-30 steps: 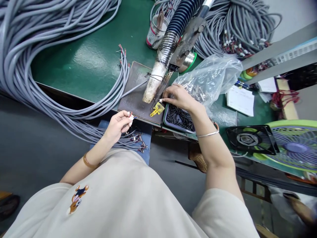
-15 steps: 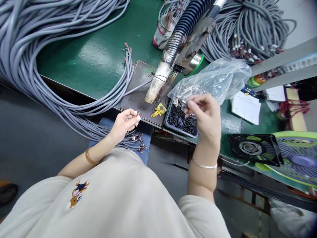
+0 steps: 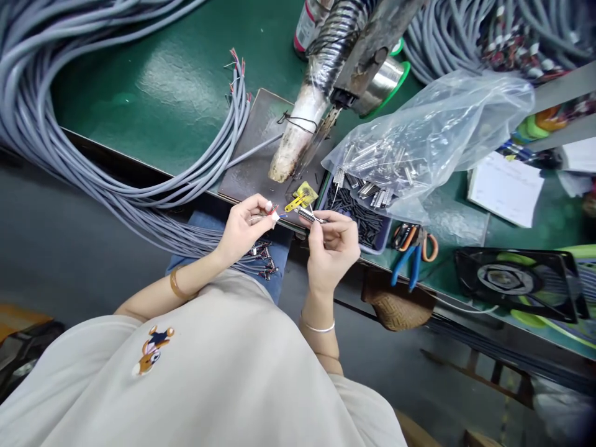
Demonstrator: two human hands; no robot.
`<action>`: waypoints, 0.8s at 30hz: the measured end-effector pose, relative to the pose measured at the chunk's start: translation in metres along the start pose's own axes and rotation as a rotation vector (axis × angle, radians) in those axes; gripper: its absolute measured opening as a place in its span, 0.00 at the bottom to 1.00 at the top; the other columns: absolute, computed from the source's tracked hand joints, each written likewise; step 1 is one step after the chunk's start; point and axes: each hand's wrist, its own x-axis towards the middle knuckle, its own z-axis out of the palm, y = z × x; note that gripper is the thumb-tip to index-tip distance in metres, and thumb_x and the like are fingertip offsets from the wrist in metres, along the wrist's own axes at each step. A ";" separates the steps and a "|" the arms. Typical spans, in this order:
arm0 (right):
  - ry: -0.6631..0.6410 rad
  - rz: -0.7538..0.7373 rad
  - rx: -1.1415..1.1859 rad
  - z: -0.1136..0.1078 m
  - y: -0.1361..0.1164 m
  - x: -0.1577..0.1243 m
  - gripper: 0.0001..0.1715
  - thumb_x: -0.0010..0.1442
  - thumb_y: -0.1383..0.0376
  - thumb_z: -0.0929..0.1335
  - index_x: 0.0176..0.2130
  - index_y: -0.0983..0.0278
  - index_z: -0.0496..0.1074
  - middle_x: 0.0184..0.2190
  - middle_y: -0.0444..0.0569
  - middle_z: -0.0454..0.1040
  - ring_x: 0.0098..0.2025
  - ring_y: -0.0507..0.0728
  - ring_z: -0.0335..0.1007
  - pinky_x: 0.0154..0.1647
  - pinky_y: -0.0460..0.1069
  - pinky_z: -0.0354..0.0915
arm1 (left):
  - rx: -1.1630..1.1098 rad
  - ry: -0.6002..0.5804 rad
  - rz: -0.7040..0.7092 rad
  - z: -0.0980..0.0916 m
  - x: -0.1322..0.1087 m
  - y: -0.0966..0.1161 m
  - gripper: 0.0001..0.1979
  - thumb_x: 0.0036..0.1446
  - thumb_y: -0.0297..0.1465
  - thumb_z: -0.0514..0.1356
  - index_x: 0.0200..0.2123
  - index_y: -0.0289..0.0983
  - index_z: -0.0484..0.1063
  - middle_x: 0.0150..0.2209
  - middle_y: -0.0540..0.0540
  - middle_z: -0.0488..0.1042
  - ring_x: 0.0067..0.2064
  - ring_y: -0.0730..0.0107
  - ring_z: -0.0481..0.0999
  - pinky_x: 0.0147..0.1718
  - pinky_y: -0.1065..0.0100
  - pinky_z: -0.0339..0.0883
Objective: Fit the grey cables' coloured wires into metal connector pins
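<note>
My left hand (image 3: 242, 228) pinches thin coloured wires (image 3: 282, 215), with red and blue ends poking past the white-covered fingertips. Facing it, my right hand (image 3: 333, 248) grips a small metal multi-pin connector (image 3: 307, 215) between thumb and fingers. A small gap separates the wires and the connector. Just beyond both hands, a yellow flat tool (image 3: 294, 203) and a dirty yellow sponge (image 3: 306, 192) lie on a dark board (image 3: 251, 149). Right of them, a plastic bin (image 3: 382, 234) holds black tubes, and a clear bag (image 3: 447, 136) of metal connectors lies partly over it.
A hose with a stained white nozzle (image 3: 298, 139) hangs over the board, beside a solder spool (image 3: 382, 87). Grey cables (image 3: 116, 195) sweep along the left; some cross my lap. Pliers (image 3: 410, 257), a black fan (image 3: 510, 279) and a paper pad (image 3: 505, 189) sit rightward.
My right hand has moved left and down from the bag and bin to beside my left hand, bringing a connector. My left hand still pinches the wires. The view has shifted, revealing the pliers.
</note>
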 end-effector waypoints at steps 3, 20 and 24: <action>-0.041 -0.132 -0.171 0.007 0.008 -0.005 0.02 0.65 0.66 0.70 0.38 0.60 0.72 0.43 0.48 0.81 0.45 0.56 0.82 0.45 0.52 0.78 | 0.037 -0.003 0.011 -0.002 0.002 -0.003 0.13 0.50 0.31 0.70 0.28 0.36 0.67 0.22 0.56 0.69 0.16 0.86 0.61 0.14 0.79 0.50; -0.121 -0.184 -0.135 0.017 0.015 0.007 0.07 0.62 0.70 0.70 0.33 0.60 0.71 0.44 0.48 0.82 0.47 0.56 0.81 0.48 0.54 0.77 | 0.088 0.014 0.123 0.000 0.020 -0.007 0.12 0.51 0.26 0.67 0.28 0.37 0.64 0.28 0.54 0.70 0.22 0.86 0.61 0.22 0.79 0.59; -0.133 -0.201 -0.131 0.017 0.017 0.011 0.06 0.62 0.70 0.70 0.33 0.60 0.71 0.45 0.48 0.82 0.47 0.56 0.81 0.48 0.54 0.77 | 0.088 0.013 0.138 0.001 0.023 -0.006 0.11 0.52 0.25 0.65 0.27 0.37 0.64 0.27 0.55 0.69 0.21 0.86 0.60 0.21 0.79 0.59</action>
